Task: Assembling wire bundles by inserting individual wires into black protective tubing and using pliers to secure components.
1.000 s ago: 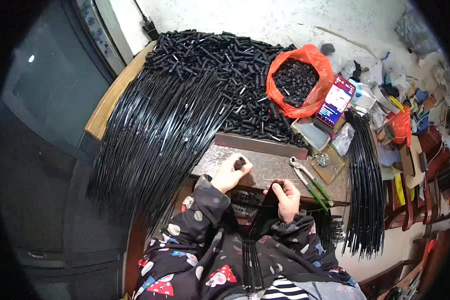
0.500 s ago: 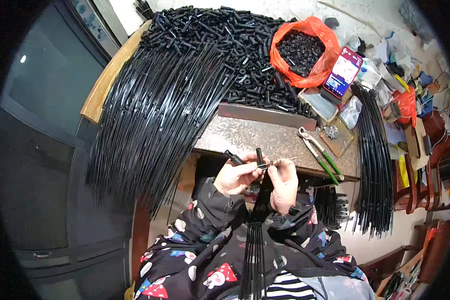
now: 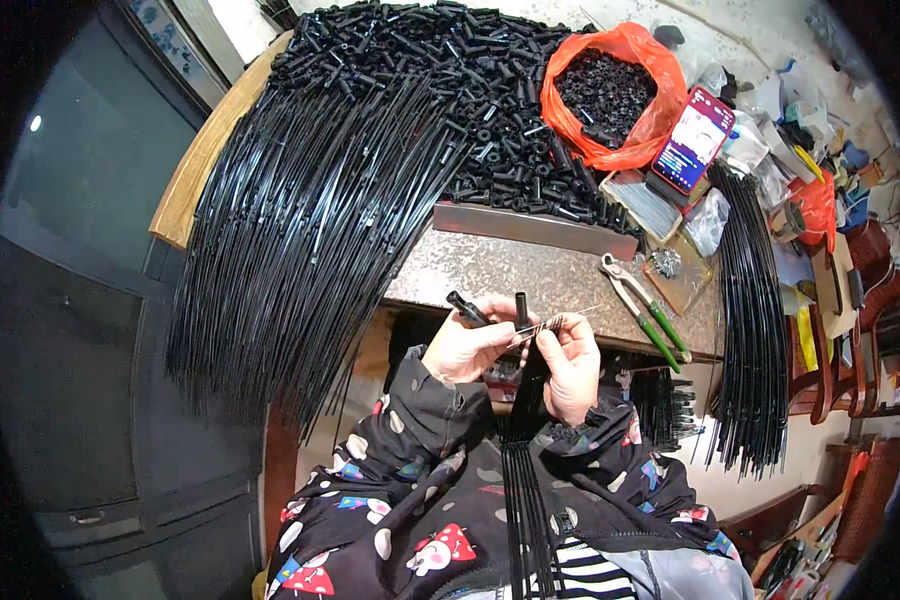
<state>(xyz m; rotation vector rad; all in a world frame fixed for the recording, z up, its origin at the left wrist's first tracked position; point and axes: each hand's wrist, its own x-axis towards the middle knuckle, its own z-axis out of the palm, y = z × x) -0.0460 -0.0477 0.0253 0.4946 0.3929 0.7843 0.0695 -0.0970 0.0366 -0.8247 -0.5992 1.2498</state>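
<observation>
My left hand (image 3: 473,345) holds short black tube pieces (image 3: 467,306), two of them sticking up past my fingers. My right hand (image 3: 570,362) pinches a thin wire or rod (image 3: 560,320) that points toward the left hand, its tip near the tubes. Both hands meet just in front of the speckled stone slab (image 3: 530,275). A bundle of long black rods (image 3: 523,490) runs from my lap up to my hands.
A large fan of long black rods (image 3: 300,230) hangs off the table's left. Behind it lies a heap of short black tubes (image 3: 440,80), and an orange bag (image 3: 610,95) holds more. Green-handled pliers (image 3: 645,315), a phone (image 3: 692,140) and another rod bundle (image 3: 750,320) sit at right.
Both hands left the stone slab and came together nearer my chest. The left now holds tube pieces; the right brought a thin wire up to them.
</observation>
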